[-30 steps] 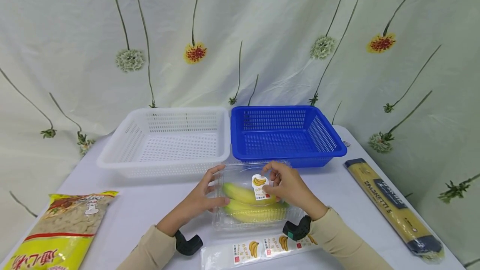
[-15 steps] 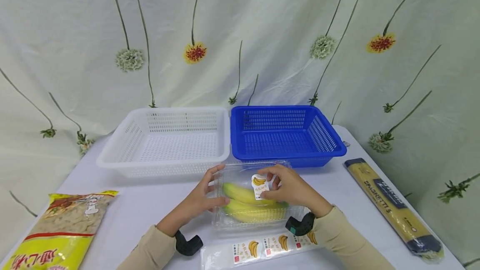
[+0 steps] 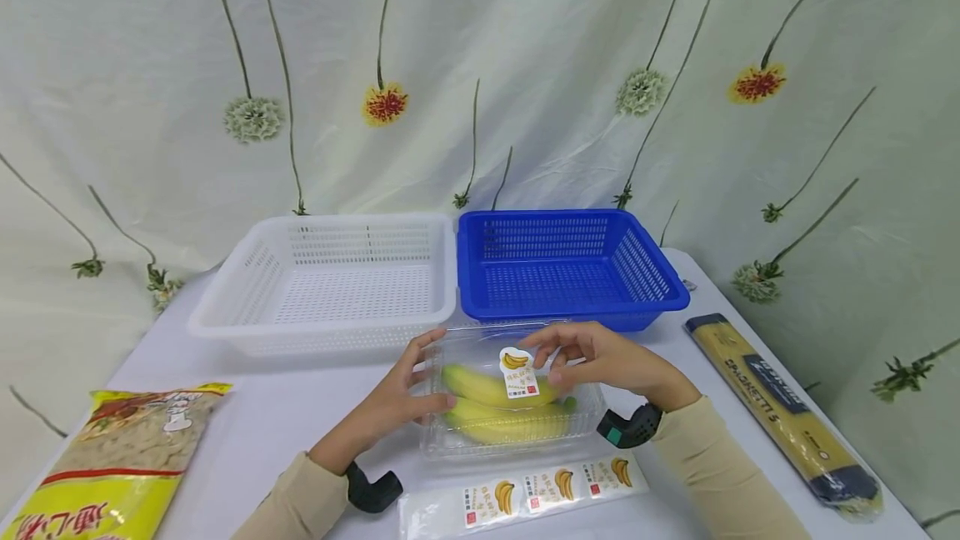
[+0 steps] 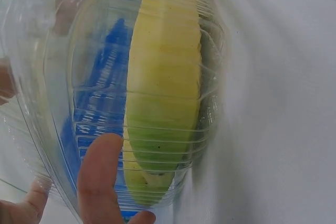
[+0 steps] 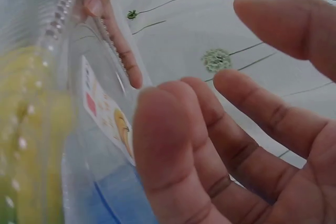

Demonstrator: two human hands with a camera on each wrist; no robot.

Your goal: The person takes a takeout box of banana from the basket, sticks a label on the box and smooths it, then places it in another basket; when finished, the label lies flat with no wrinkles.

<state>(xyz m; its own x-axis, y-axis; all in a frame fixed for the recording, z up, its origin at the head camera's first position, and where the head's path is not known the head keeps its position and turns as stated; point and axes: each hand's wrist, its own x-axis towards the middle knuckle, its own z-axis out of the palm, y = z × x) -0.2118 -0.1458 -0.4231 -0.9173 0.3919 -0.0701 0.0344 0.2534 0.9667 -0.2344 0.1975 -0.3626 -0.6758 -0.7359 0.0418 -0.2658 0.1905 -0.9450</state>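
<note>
A clear plastic clamshell box (image 3: 468, 348) holds yellow-green bananas (image 3: 495, 427) on the table. My left hand (image 3: 390, 407) grips the box's left end, the thumb (image 4: 100, 177) on its near side and other fingers toward the back. A white banana sticker (image 3: 519, 375) lies flat on the lid. Just right of it is my right hand (image 3: 611, 365), its fingers loosely bent and holding nothing. In the right wrist view a gap shows between thumb and fingers, beside the sticker (image 5: 107, 108). Nearer to me lies a strip of banana stickers (image 3: 528, 494).
Behind the box stand a white basket (image 3: 322, 327) and a blue basket (image 3: 570, 307), side by side. A yellow pasta bag (image 3: 123, 465) lies at left, a spaghetti packet (image 3: 783, 415) at right. A flowered cloth (image 3: 450, 40) hangs at the back.
My right fingers have come off the sticker, and the hand has drawn back to the right. The left hand keeps its grip on the box. The head view has shifted slightly.
</note>
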